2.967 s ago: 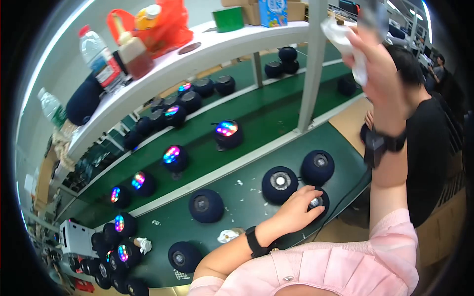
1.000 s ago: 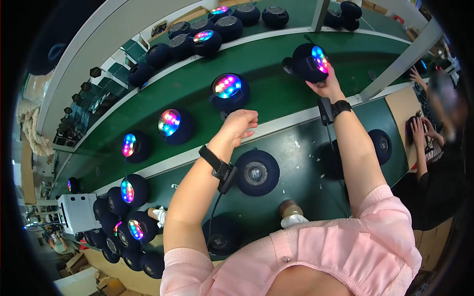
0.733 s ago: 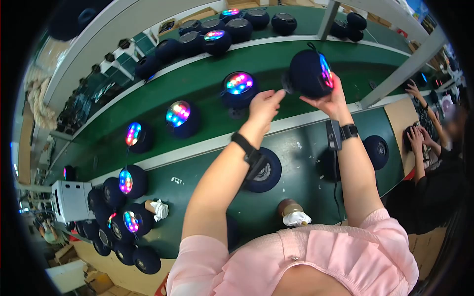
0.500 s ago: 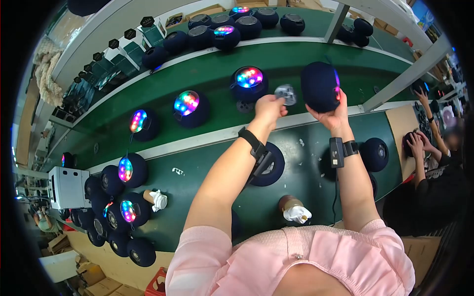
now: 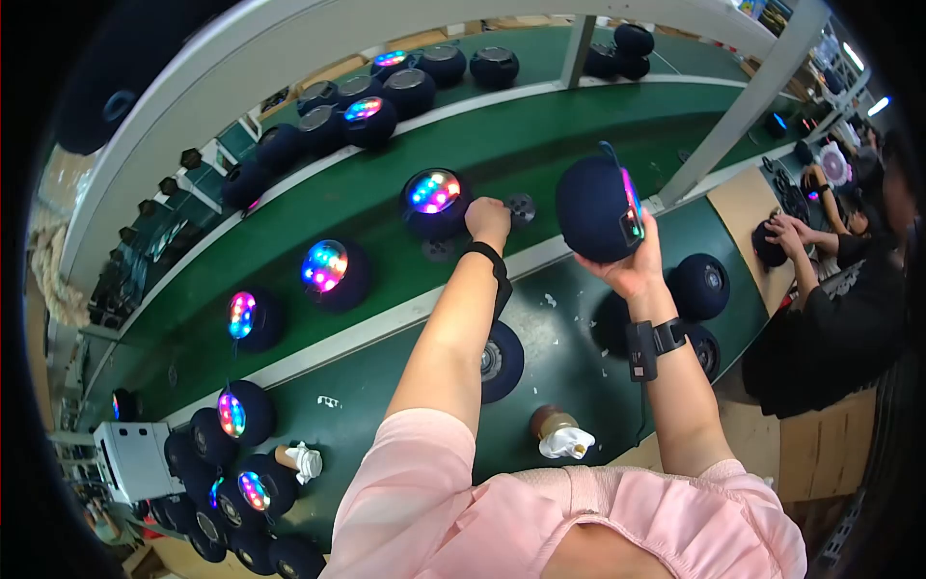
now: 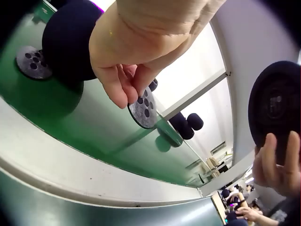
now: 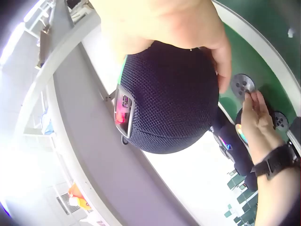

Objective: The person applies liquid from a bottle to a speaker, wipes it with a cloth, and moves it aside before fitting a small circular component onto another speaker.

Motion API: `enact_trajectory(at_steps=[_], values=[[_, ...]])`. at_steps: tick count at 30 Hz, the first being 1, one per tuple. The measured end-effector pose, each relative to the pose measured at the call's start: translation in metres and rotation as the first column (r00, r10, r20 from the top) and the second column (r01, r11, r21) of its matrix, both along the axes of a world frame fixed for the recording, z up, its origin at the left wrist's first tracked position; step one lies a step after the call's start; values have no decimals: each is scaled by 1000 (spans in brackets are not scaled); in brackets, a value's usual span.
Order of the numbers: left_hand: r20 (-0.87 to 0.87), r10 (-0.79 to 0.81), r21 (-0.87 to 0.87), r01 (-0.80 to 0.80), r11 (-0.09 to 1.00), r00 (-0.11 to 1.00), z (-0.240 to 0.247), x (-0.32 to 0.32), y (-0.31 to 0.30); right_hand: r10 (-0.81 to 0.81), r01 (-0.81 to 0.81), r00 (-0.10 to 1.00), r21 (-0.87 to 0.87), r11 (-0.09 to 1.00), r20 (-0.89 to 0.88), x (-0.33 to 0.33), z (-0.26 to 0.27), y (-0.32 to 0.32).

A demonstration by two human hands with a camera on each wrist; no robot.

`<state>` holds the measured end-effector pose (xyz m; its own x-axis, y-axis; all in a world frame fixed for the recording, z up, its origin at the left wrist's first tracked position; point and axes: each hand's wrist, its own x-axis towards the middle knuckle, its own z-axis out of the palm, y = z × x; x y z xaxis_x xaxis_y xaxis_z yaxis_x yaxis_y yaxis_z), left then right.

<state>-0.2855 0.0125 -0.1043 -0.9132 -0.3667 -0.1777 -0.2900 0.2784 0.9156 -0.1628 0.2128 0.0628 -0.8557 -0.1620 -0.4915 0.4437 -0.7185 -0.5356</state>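
left hand (image 5: 489, 222), ctr of head view: thumb + fingertips pinching 1 thin dark-grey round plastic disc w/ holes (image 5: 522, 209). disc is over the long green belt (image 5: 526, 145), apart from the held speaker; touching belt or not, can't tell. right hand (image 5: 632, 270), ctr-right: fingers curled round underside of 1 navy mesh-fabric ball speaker (image 5: 590, 212), lit panel facing right, loop on top; 1 port panel (image 7: 123, 113) shows left of ctr in right wrist view.

left wrist view has 2 discs: the pinched 1 + a second disc (image 6: 34, 62), upper left, by foot of a ball.

belt, head view: 3 navy balls w/ multicolour lights (image 5: 333, 275), ctr to left, + 1 small at far left. upper ctr: approx. 10 dark balls (image 5: 442, 66), 2 w/ lit tops; right of them 1 pile of 3 (image 5: 633, 43).

dark green table (image 5: 376, 425): 1 ball part-hidden by left arm (image 5: 502, 362), 2 at right (image 5: 700, 287), 2 brownish bottles w/ white cloth (image 5: 555, 425), btm ctr + lower left. lower left: 1 white box (image 5: 140, 463), ball cluster (image 5: 207, 434) too overlapped to count, 3 showing lights.
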Motion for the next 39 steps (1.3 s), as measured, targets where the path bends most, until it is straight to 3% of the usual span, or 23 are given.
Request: enact_trajectory(at_steps=[1,3,5,6,7,8,9,10,12,14,19,22,23,24,25,27,28,29,31,32,35,37,39], values=[[8,-14,4,14,1000,1000,-8,0,6,-14,14,1000,4,1000,8,7,-5,2],[30,12,-248,-4,969,999,-10,-4,13,42,-41,999,-12,999,31,16,-8,2],[23,46,-240,-40,970,999,-6,-2,9,37,-38,998,3,999,57,25,-14,4],[7,-212,-317,203,926,977,-13,-10,-5,45,-46,994,6,999,97,29,-19,6],[-16,-104,118,105,987,994,-22,-16,-1,52,-54,989,7,999,141,34,-23,7],[5,69,515,-62,855,998,-31,-21,4,57,-60,986,14,998,155,37,-25,8],[-1,81,368,-75,927,997,6,0,5,51,-53,985,9,999,163,38,-28,8],[18,-64,276,57,960,998,38,15,1,64,-64,984,-8,998,165,38,-33,8],[68,-212,186,197,963,975,43,28,-8,63,-61,972,-18,998,224,39,-37,4],[1,-451,335,425,841,892,25,19,-11,66,-63,966,-18,998,251,45,-41,-3],[17,-387,507,326,798,922,26,25,-25,122,-148,951,74,986,284,44,-53,-6],[168,-516,299,456,838,840,32,19,-16,86,-148,945,180,973,316,44,-66,-7],[326,-592,-60,641,766,738,48,19,-8,60,-145,946,250,957,319,43,-67,-10],[505,-578,-368,766,528,641,58,20,-1,44,-136,944,267,954,326,42,-66,-11],[507,-578,-365,767,528,639,49,18,0,43,-137,943,267,954,329,40,-68,-12],[282,-668,-518,695,498,689,8,11,2,20,-117,966,368,923,257,37,-75,-8],[72,-598,-205,598,774,798,1,9,-1,-3,-67,984,382,922,181,38,-68,-10],[72,-584,-215,584,783,809,-4,6,-10,-96,41,992,489,871,87,36,-68,-13],[-229,-427,-264,367,892,875,13,17,-7,-95,85,995,635,768,-18,42,-50,-17],[-272,-474,-398,350,848,838,10,18,-6,-88,84,996,636,767,-25,43,-50,-18],[-81,-631,-608,464,644,771,25,25,2,22,163,965,661,733,-261,44,-53,-6],[-11,-664,-688,476,547,747,30,20,6,253,267,908,927,263,-334,44,-43,-3],[116,-701,-783,499,371,704,33,19,11,285,374,869,914,155,-404,51,-31,-12]])
